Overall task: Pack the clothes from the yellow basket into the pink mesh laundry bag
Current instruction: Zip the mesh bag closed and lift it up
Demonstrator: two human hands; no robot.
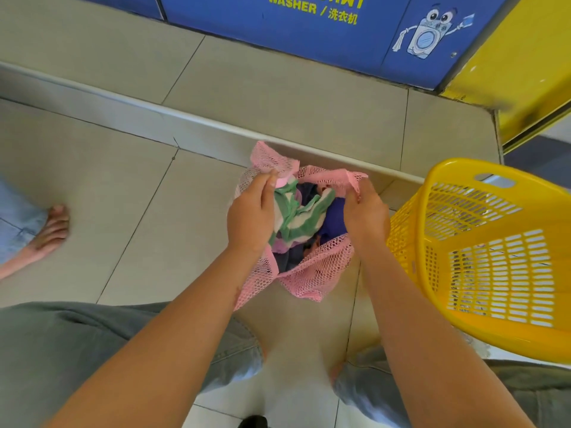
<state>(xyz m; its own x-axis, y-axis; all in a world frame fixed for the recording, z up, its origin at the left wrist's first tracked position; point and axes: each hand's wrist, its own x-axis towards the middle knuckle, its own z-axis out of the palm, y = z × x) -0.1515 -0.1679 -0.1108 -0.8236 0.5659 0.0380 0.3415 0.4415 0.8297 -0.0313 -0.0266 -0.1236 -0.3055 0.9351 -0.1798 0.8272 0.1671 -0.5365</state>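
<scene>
The pink mesh laundry bag (312, 276) stands on the tiled floor in front of me, its mouth held wide. Inside lie clothes: a green and white striped piece (296, 211), a dark blue piece (335, 219) and darker cloth below. My left hand (251, 216) pinches the left rim of the bag. My right hand (366, 216) pinches the right rim. The yellow basket (482, 257) stands tilted to the right of the bag, close to my right wrist; no clothes show inside it.
A low step with a metal edge (191, 118) runs across just behind the bag. Behind it stand a blue washer panel (309, 41) and a yellow panel (519, 69). Another person's bare foot (46, 233) rests at the left. My knees in grey shorts fill the bottom.
</scene>
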